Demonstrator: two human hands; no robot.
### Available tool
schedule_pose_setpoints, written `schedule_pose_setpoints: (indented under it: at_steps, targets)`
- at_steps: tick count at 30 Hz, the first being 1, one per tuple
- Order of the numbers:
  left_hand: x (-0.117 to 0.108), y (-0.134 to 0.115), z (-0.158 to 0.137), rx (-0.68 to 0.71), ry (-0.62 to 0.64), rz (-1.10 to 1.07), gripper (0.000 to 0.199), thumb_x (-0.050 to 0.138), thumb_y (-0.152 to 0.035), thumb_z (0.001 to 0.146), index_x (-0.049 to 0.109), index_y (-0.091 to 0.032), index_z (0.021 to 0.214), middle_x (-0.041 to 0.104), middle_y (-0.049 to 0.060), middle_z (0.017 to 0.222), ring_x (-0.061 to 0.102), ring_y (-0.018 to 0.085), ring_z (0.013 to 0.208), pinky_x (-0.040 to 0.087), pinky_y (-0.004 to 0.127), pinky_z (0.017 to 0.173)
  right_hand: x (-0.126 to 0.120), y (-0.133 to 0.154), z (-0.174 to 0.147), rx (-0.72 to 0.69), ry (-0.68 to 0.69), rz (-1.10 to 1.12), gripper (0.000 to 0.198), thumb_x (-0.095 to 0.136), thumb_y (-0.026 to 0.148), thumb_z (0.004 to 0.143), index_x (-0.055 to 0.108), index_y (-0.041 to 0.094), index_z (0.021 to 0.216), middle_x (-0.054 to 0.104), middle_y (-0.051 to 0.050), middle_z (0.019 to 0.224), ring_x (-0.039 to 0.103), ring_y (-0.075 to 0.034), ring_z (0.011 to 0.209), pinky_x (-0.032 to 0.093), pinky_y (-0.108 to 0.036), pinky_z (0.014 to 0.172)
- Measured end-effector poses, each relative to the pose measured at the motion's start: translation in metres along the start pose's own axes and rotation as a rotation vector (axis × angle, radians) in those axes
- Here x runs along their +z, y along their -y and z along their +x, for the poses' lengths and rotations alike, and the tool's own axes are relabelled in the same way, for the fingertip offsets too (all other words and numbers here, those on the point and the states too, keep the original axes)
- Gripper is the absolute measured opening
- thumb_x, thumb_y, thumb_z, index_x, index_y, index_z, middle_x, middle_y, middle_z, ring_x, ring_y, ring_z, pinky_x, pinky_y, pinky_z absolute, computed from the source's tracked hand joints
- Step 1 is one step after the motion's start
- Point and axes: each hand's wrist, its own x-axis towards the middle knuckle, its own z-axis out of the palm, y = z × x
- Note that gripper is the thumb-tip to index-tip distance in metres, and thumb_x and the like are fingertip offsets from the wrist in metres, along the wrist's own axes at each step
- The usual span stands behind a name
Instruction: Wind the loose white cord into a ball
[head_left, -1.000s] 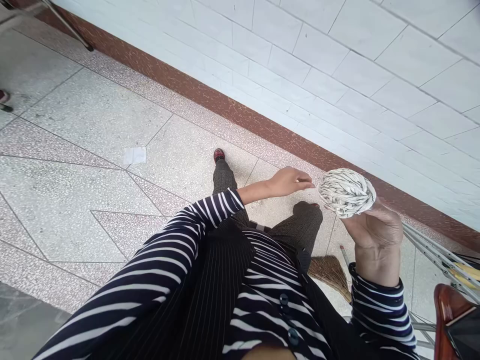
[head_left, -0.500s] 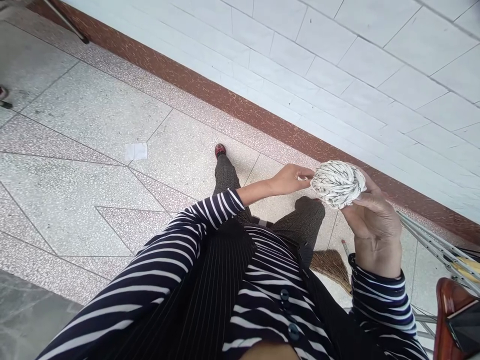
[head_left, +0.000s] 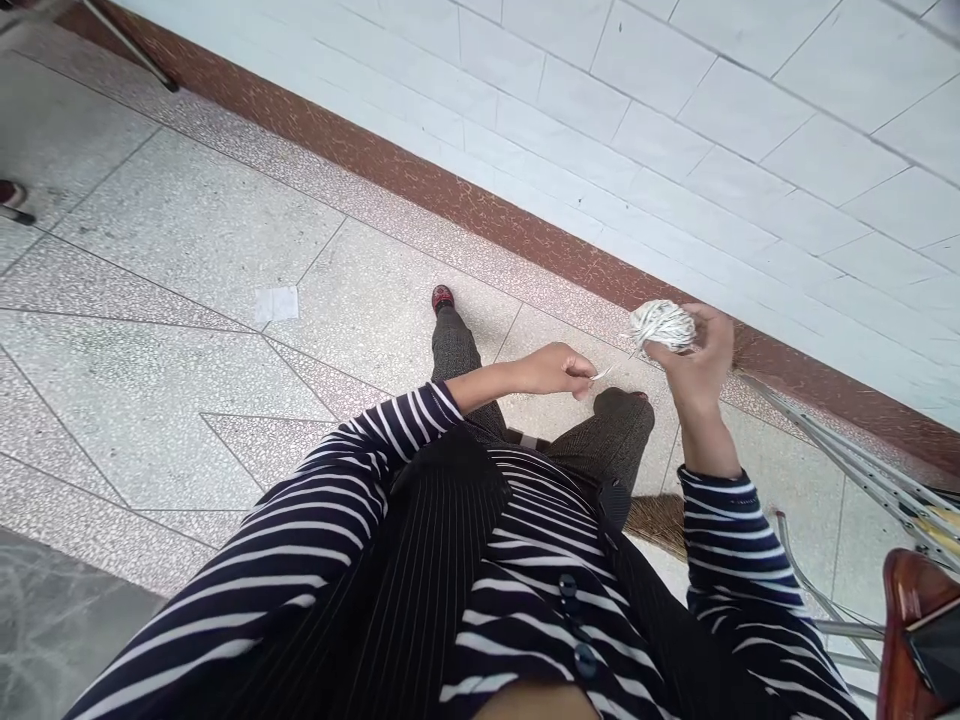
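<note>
Two bare hands work out in front of the body in the head view, above a speckled floor [head_left: 187, 240]. The right hand [head_left: 697, 365] holds a ball of whitish cord [head_left: 664, 326], its grip curved round the ball's right side, with the thumb along the lower edge. The ball is in the air, right of centre, seen against the reddish-brown skirting [head_left: 450, 212] at the foot of the tiled wall [head_left: 675, 150]. It looks slightly wider than tall, its long axis running roughly left to right across the view, with the wound strands packed side by side.

The left hand [head_left: 559, 370] has a narrow grip, thumb and fingers pinched on a short length of pale strand [head_left: 602, 373]. That strand points right and slightly upward, towards the ball; whether it joins the ball cannot be told. The hands are apart, at nearly the same height in the view.

Below the right forearm are the bristles of a broom [head_left: 660, 520]; farther right stands a metal frame [head_left: 832, 440]. At the lower right edge, a dark, phone-like object [head_left: 939, 650] rests on reddish-brown wood [head_left: 900, 610]. Whether the white paper [head_left: 277, 304] on the floor bears writing cannot be made out.
</note>
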Motion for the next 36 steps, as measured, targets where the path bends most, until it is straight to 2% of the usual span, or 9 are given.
schedule_pose_setpoints:
  at_steps: [5, 8, 11, 19, 24, 29, 32, 34, 36]
  targets:
    - [-0.024, 0.004, 0.006, 0.007, -0.017, 0.227, 0.019, 0.058, -0.018, 0.085, 0.073, -0.017, 0.075, 0.066, -0.003, 0.065, 0.054, 0.009, 0.06, 0.034, 0.022, 0.062, 0.021, -0.027, -0.02, 0.225, 0.462, 0.048, 0.059, 0.079, 0.022, 0.052, 0.069, 0.019, 0.11, 0.056, -0.011, 0.121, 0.049, -0.037, 0.119, 0.031, -0.058, 0.112]
    - [-0.03, 0.009, 0.011, 0.06, -0.061, 0.352, 0.02, 0.057, -0.019, 0.089, 0.076, -0.02, 0.084, 0.073, -0.001, 0.076, 0.061, 0.012, 0.071, 0.037, 0.024, 0.068, 0.025, -0.029, -0.037, 0.273, 0.718, 0.229, 0.054, 0.08, 0.022, 0.052, 0.073, 0.023, 0.105, 0.065, -0.006, 0.111, 0.058, -0.032, 0.11, 0.041, -0.051, 0.106]
    - [-0.026, 0.018, 0.015, 0.092, -0.068, 0.445, 0.022, 0.055, -0.023, 0.093, 0.077, -0.022, 0.089, 0.074, 0.0, 0.08, 0.064, 0.015, 0.076, 0.039, 0.026, 0.072, 0.022, -0.025, -0.049, 0.323, 0.826, 0.425, 0.054, 0.078, 0.029, 0.059, 0.07, 0.027, 0.112, 0.068, -0.005, 0.115, 0.063, -0.029, 0.111, 0.048, -0.043, 0.099]
    - [-0.008, 0.056, 0.012, -0.007, -0.134, 0.289, 0.026, 0.054, -0.027, 0.096, 0.075, -0.016, 0.086, 0.075, 0.004, 0.084, 0.065, 0.015, 0.075, 0.04, 0.025, 0.071, 0.003, 0.0, -0.056, 0.495, 0.668, 0.945, 0.086, 0.09, 0.024, 0.047, 0.066, 0.033, 0.129, 0.069, -0.002, 0.121, 0.063, -0.027, 0.113, 0.051, -0.039, 0.1]
    - [0.001, 0.072, -0.003, -0.059, -0.053, 0.165, 0.022, 0.056, -0.022, 0.092, 0.073, -0.015, 0.078, 0.073, 0.001, 0.08, 0.064, 0.012, 0.074, 0.04, 0.021, 0.072, 0.006, 0.011, -0.045, 0.485, 0.418, 1.002, 0.068, 0.088, 0.022, 0.046, 0.073, 0.029, 0.112, 0.069, -0.004, 0.122, 0.061, -0.027, 0.117, 0.05, -0.041, 0.103]
    - [0.01, 0.057, -0.01, -0.008, 0.021, 0.102, 0.025, 0.055, -0.026, 0.093, 0.072, -0.015, 0.079, 0.072, 0.0, 0.078, 0.061, 0.009, 0.069, 0.039, 0.02, 0.069, 0.028, -0.002, -0.033, 0.471, 0.151, 0.736, 0.06, 0.087, 0.029, 0.052, 0.066, 0.026, 0.108, 0.065, -0.003, 0.111, 0.063, -0.023, 0.099, 0.053, -0.045, 0.093]
    - [0.007, 0.041, -0.007, 0.035, 0.019, 0.138, 0.027, 0.052, -0.025, 0.093, 0.072, -0.016, 0.076, 0.072, -0.001, 0.076, 0.061, 0.009, 0.067, 0.038, 0.021, 0.067, 0.041, -0.011, -0.031, 0.294, 0.045, 0.322, 0.065, 0.087, 0.034, 0.052, 0.065, 0.021, 0.112, 0.06, -0.007, 0.111, 0.059, -0.027, 0.104, 0.048, -0.05, 0.099]
    - [0.003, 0.032, -0.001, 0.054, 0.023, 0.209, 0.027, 0.053, -0.023, 0.091, 0.071, -0.017, 0.073, 0.072, -0.001, 0.073, 0.061, 0.01, 0.065, 0.038, 0.022, 0.066, 0.045, -0.016, -0.032, 0.185, 0.065, 0.021, 0.067, 0.085, 0.034, 0.054, 0.065, 0.02, 0.116, 0.055, -0.011, 0.119, 0.054, -0.032, 0.114, 0.044, -0.051, 0.104]
    - [-0.002, 0.027, 0.004, 0.049, 0.011, 0.343, 0.025, 0.054, -0.022, 0.089, 0.071, -0.018, 0.071, 0.069, -0.001, 0.067, 0.059, 0.011, 0.062, 0.036, 0.024, 0.064, 0.047, -0.022, -0.033, 0.222, 0.207, -0.111, 0.071, 0.082, 0.033, 0.054, 0.064, 0.022, 0.122, 0.048, -0.014, 0.128, 0.047, -0.038, 0.124, 0.04, -0.054, 0.107]
